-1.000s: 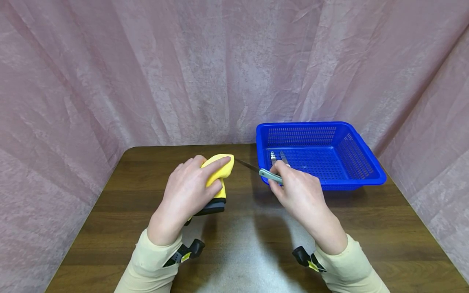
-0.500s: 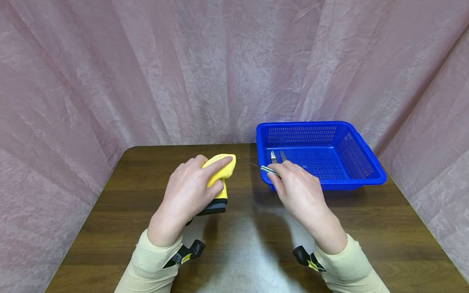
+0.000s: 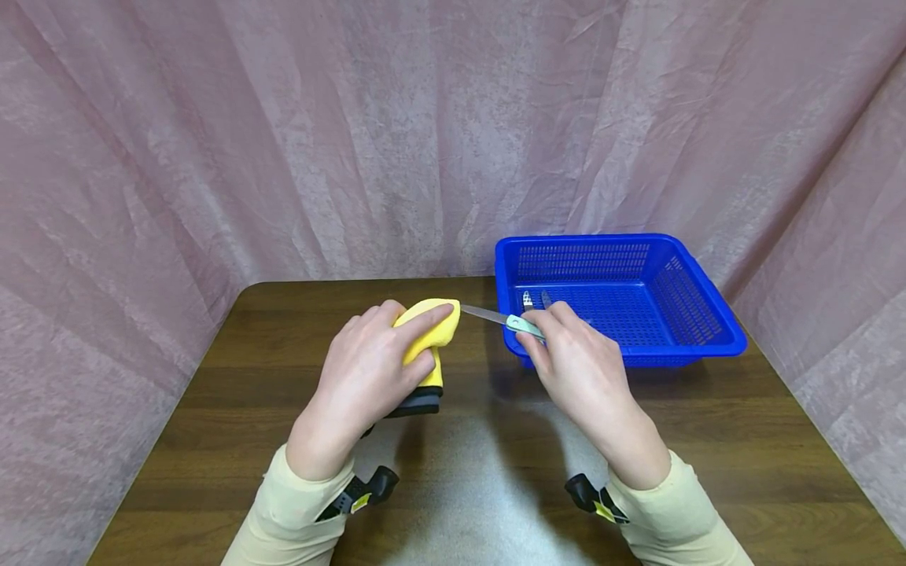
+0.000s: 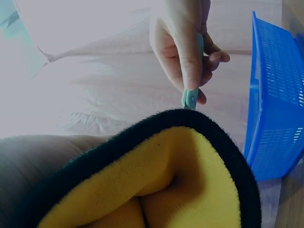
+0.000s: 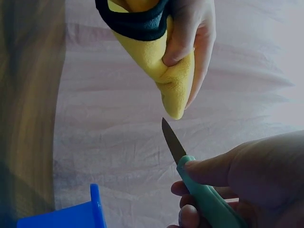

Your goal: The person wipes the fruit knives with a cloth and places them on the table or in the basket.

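Observation:
My left hand [image 3: 361, 369] grips a folded yellow cloth [image 3: 444, 334] with a dark border, its index finger lying along the top. My right hand [image 3: 583, 365] holds a knife by its mint-green handle [image 3: 520, 324], thumb on one side as the right wrist view shows. The blade [image 5: 174, 141] points left toward the cloth; a small gap separates its tip from the cloth's end in the right wrist view. In the left wrist view the cloth [image 4: 199, 166] hides the blade, and only part of the handle [image 4: 191, 99] shows.
A blue perforated basket [image 3: 672, 355] stands at the right back of the wooden table [image 3: 233, 393], just beyond my right hand. Inside its left end lie a metal piece with holes [image 3: 528, 300] and a blade [image 3: 546, 299]. A pink curtain [image 3: 354, 141] hangs behind.
The knife has rolled in my right hand, from a dark flat side, through edge-on, to a bright flat side. My left hand and the cloth have shifted slightly right.

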### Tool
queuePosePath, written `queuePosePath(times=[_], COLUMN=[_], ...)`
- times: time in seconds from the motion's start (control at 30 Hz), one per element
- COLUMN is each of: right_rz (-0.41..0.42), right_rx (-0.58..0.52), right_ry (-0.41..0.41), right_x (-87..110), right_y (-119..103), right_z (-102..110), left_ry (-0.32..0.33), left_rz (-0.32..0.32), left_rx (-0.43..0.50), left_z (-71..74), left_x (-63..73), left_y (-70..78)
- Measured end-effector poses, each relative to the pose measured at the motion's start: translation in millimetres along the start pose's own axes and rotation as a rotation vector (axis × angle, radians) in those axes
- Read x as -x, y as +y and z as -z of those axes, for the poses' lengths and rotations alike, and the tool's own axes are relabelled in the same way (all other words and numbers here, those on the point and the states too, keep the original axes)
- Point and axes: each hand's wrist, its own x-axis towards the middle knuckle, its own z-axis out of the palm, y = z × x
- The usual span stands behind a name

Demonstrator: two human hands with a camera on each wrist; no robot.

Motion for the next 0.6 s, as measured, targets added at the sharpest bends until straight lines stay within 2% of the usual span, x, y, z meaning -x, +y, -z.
queuePosePath(times=[0.23, 0.47, 0.6], right_rz=[-0.007, 0.008, 0.01], right_rx=[-0.009, -0.015, -0.021], right_ry=[0.002, -0.004, -0.032], right_x=[0.6, 1.0, 1.1], right_y=[1, 0, -2], right_z=[-1, -3, -4], left_ry=[0.012, 0.058, 0.058], left_rz=[-0.016, -0.088, -0.125], left_rx=[0.005, 0.001, -0.001], left_z=[-1.2, -8.1, -12.7], left_x=[-0.6, -1.0, -0.7], left_y=[2.4, 12.9, 18.9])
